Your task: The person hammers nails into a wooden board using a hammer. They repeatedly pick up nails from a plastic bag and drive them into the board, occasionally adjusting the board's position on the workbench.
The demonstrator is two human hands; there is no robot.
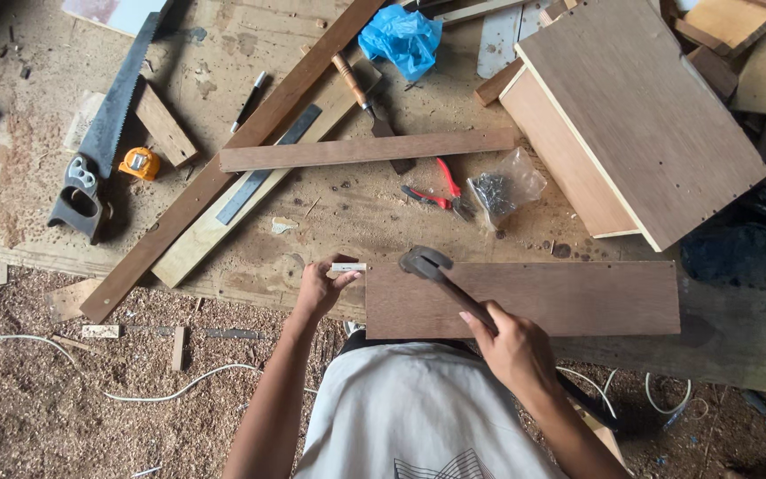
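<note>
Your right hand (514, 348) is clamped on the hammer (441, 277), head over the brown board (560, 297) at the worktop's near edge; left hand (319, 288) pinches what looks like a small pale strip (348, 266). Mid-nailing; steady that before swinging.

– Any packaging on the workbench (330, 222)?
– Two bags. A clear plastic bag (507, 188) holding small dark metal pieces lies near the middle, just beside the red-handled pliers (441, 191)
– And the other?
– A crumpled blue plastic bag (401, 37) sits at the far edge, beside the long slanting plank (241, 151)
– Labels, signs, screens?
– None visible
</note>
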